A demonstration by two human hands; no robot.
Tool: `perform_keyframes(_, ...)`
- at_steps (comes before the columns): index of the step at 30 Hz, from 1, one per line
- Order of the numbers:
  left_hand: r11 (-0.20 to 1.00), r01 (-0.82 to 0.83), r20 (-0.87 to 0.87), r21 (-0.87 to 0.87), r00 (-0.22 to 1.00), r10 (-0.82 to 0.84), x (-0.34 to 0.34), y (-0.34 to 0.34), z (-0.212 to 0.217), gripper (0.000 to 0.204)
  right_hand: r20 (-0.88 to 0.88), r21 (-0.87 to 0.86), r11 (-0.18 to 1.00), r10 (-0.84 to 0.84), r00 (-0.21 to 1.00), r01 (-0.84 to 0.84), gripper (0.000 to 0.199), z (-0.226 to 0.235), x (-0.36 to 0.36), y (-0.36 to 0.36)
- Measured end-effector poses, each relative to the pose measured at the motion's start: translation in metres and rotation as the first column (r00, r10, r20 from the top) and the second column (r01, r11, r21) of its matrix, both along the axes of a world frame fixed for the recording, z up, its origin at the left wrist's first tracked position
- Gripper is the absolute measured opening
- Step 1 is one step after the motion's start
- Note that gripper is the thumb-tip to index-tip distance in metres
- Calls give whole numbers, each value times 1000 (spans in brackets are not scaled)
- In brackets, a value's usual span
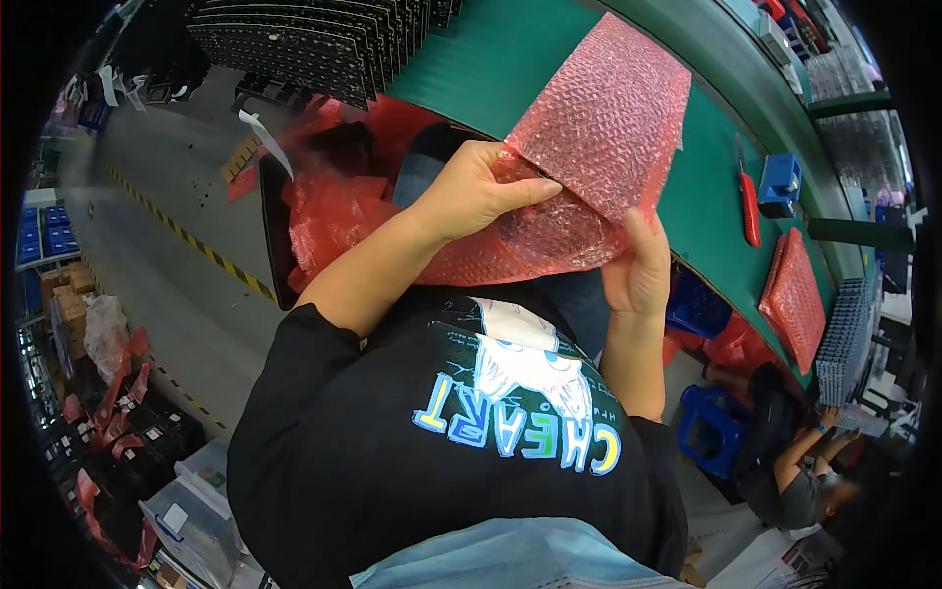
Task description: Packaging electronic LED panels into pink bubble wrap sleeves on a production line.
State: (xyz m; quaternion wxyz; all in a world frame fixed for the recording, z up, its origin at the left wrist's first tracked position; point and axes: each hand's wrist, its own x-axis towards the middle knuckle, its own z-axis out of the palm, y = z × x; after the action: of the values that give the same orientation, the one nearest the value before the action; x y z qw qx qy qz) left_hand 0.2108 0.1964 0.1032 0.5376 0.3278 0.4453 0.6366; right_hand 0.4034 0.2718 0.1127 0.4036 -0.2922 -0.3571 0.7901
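A pink bubble-wrap bag (608, 108) lies over the near edge of the green bench, and its lower part hangs toward my body. My left hand (476, 196) grips the bag's left side at its opening, thumb stretched along the edge. A thin dark strip shows beside that thumb; what it belongs to is mostly hidden. On the other side my right hand (640, 265) holds the bag's right edge between thumb and fingers. More red bubble wrap (339, 216) is heaped to the left of my left forearm.
Black circuit boards (294, 44) stand in a row at the bench's far left. To the right lie a red-handled tool (750, 211), a blue holder (780, 185) and flat red bubble bags (795, 294). A blue stool (711, 427) and another person (795, 471) are at lower right.
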Motion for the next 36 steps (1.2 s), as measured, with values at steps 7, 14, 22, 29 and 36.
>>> perform_keyframes(7, 1000, -5, -7, 16, 1000, 5, 2, 0, 0, 19, 482, 376, 925, -141, 865, -59, 53, 0, 1, -7)
perform_keyframes(14, 1000, -25, -40, -17, 999, 24, 4, -2, 0, 21, 347, 904, 428, -748, 565, 12, 52, -13, 16, -5)
perform_keyframes(22, 998, -17, -83, -53, 997, 12, 8, -4, -14, 17, 355, 872, 41, -740, 572, -489, 34, 11, 0, -4)
perform_keyframes(29, 996, -45, -49, -73, 998, 41, 11, -5, -26, 13, 444, 885, 190, -619, 648, -425, 24, -2, -2, -2)
perform_keyframes(36, 994, -14, -73, -106, 997, 6, 11, -7, -35, 10, 449, 889, 244, -626, 637, -386, 20, 4, -3, -4)
